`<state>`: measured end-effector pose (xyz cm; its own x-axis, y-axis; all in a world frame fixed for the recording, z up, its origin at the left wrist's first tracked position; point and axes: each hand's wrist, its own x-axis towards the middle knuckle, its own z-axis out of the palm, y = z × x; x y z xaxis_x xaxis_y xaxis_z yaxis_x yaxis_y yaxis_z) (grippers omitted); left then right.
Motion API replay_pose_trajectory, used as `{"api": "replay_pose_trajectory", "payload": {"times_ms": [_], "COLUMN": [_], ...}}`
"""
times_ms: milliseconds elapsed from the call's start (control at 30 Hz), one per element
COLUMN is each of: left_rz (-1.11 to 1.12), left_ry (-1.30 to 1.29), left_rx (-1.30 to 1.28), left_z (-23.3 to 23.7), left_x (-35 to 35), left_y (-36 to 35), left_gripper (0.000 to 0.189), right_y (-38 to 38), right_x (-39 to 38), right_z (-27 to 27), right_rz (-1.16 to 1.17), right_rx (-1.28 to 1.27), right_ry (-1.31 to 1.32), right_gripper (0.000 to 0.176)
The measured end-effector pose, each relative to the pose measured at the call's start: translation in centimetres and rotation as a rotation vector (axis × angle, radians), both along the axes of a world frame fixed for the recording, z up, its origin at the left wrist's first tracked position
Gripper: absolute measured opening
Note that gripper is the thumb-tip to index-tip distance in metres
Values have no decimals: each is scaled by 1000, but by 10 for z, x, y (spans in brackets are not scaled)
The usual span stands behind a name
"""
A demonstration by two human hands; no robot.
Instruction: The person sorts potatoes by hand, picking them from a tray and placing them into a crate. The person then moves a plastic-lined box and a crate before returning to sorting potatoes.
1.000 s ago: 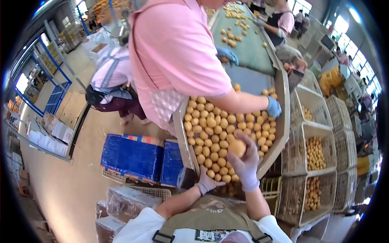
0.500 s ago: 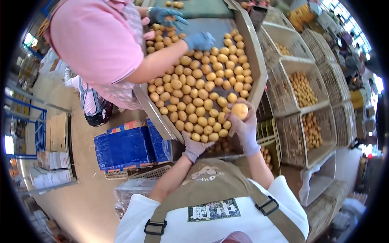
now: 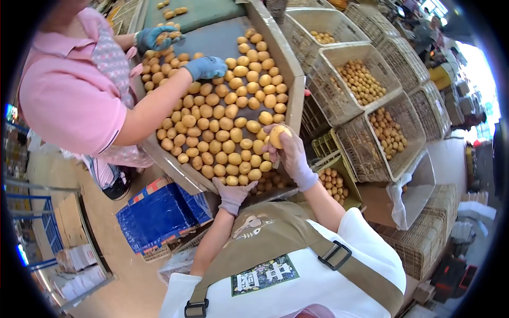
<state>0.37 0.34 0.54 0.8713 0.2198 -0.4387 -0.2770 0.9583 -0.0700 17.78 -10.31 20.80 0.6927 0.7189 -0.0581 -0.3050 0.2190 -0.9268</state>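
My right hand (image 3: 293, 157), in a pale glove, is closed around a round tan potato (image 3: 279, 137) above the right side of the sorting tray (image 3: 292, 100). My left hand (image 3: 233, 196), gloved too, rests at the tray's near edge against the front row of potatoes (image 3: 222, 147). Its thumb and fingers are spread, and I see nothing held in it. Many potatoes lie in a loose layer over the tray's dark bottom. More potatoes (image 3: 270, 182) sit lower down between my two hands, partly hidden.
Across the tray at left, a co-worker in pink has blue-gloved hands (image 3: 207, 68) over the potatoes. Plastic crates (image 3: 375, 159) holding potatoes line the right side. A green-yellow crate (image 3: 354, 197) stands by my right forearm. A blue-wrapped box (image 3: 156, 217) lies left of the tray.
The view has turned, so the tray and crates appear farther left. My right hand still holds the potato, now with its back turned more toward me. My left hand stays at the near edge.
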Motion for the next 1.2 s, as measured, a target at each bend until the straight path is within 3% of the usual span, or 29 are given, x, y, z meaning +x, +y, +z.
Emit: {"api": "replay_pose_trajectory", "payload": {"times_ms": [200,300,400,467,533,600,667,733,767,833,900,1000,1100,1200], "left_rz": [-30,-47,-47,-40,-10,11,40,58,56,59,57,37,56,65], "left_ry": [-16,-35,-47,-44,-12,-21,45,69,83,31,14,55,43,41], "left_rx": [37,78,76,83,83,-7,46,52,26,46,27,45,41,3], "left_z": [3,-1,-6,-9,-10,-7,-2,3,2,-4,-8,-6,-6,-2], "left_x": [0,2,-1,-1,-4,-2,-1,2,1,-1,-2,0,0,-1], "left_y": [0,-2,2,4,1,1,-2,-3,-2,-3,-3,-3,-4,-3], "left_gripper": [98,97,96,96,96,96,94,92,92,93,98,104,104,102], "right_y": [-19,-39,-80,-134,-152,-134,-95,-61,-49,-26,-14,10,38,58], "right_x": [8,21,52,112,120,112,75,40,30,5,2,20,54,88], "right_z": [10,4,15,-19,7,3,-6,-16,-44,-49,-57,-61,-43,-28], "right_rz": [0,-53,-295,-700,-908,-863,-565,-177,-27,230,482,572,390,242], "right_rx": [28,-59,-227,418,525,376,80,-385,-531,-631,-715,-783,-902,-880], "right_ry": [83,-4,-199,72,135,9,-71,-167,-390,-990,-1304,-1079,-1230,-1112], "right_gripper": [41,44,35,38,37,34,35,35,36,47,54,56,56,57]}}
